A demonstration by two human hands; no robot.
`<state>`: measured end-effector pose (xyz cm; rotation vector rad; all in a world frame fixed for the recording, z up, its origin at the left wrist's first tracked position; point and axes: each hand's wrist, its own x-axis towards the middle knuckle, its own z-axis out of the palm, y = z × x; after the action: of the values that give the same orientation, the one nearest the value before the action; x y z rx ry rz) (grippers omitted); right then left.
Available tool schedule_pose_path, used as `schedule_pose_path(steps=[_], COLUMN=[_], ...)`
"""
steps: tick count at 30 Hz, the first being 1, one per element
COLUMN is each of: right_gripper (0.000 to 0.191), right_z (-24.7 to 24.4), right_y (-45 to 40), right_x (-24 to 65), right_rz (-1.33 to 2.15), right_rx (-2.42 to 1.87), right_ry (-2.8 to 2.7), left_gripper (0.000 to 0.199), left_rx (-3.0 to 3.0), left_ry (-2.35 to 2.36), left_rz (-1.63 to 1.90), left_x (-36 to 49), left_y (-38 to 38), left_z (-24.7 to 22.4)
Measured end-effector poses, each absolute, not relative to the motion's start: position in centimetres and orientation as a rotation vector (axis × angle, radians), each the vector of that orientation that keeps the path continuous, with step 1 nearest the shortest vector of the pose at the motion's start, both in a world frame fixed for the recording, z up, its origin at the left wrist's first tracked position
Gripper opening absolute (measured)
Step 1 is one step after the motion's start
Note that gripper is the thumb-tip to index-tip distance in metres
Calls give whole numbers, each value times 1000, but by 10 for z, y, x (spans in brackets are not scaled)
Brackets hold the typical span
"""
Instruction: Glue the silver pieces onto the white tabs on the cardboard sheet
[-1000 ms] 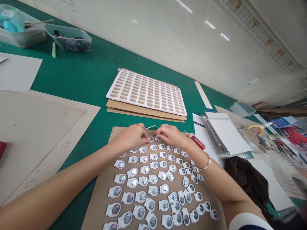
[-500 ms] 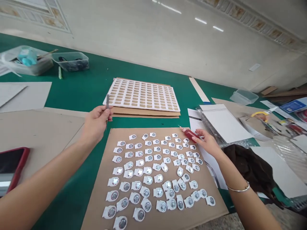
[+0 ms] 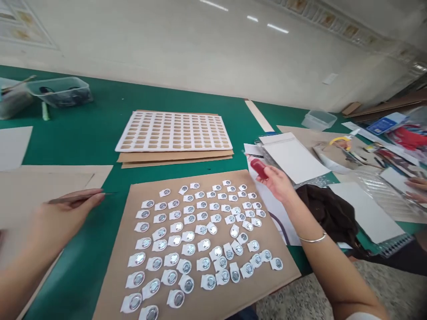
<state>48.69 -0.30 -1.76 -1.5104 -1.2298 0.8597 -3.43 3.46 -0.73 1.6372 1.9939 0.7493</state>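
My left hand (image 3: 71,213) is closed on slim metal tweezers (image 3: 75,198), their thin tip pointing right, over the green table left of the cardboard. My right hand (image 3: 278,182) grips a small red squeeze bottle (image 3: 258,168), just beyond the board's far right corner. Its nozzle end is blurred. On the brown cardboard sheet (image 3: 110,284) lie many round silver discs (image 3: 171,278), each on a small white tabbed backing, in loose rows. Behind it a white grid sheet (image 3: 173,149) with tan cells rests on stacked cardboard (image 3: 176,158).
Clear plastic boxes (image 3: 63,93) stand far left. To the right lie white boards (image 3: 293,158), a dark brown cloth (image 3: 327,213), yellow-handled scissors (image 3: 340,141) and a clear box (image 3: 318,120). Another person's hand (image 3: 416,191) shows at the right edge. Large cardboard (image 3: 20,186) lies left.
My left hand has come down and left, and the tweezers have swung from upright to nearly level. My right hand has tilted the bottle and moved beyond the board's edge. The view has shifted right.
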Motion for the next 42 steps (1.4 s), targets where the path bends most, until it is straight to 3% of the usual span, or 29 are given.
schedule_pose_path(steps=[5,9,14,25,35,42], right_gripper=[35,37,36,37,56,50], right_z=[20,43,50,63,49,47], right_y=[18,43,66,85,100,99], right_x=[474,434,386,373,339,317], right_rz=[1157,1227,1213,1037,1134,1161], right_rx=[-1119,-997,-938,-836,-1009,-997], right_ry=[-1037,-1097,-1168,-1157,-1216,-1278], left_gripper=[21,22,26,22,16,21], left_rx=[1813,2169,2095,1829,2546,2759], left_ry=[1808,1452,1557,1412,1070,1001], left_rz=[1084,987,704,644,877,871], left_x=[27,75,106,114,95,99], left_y=[16,21,52,50,32,22], left_z=[19,15,4,-5,-16,-25])
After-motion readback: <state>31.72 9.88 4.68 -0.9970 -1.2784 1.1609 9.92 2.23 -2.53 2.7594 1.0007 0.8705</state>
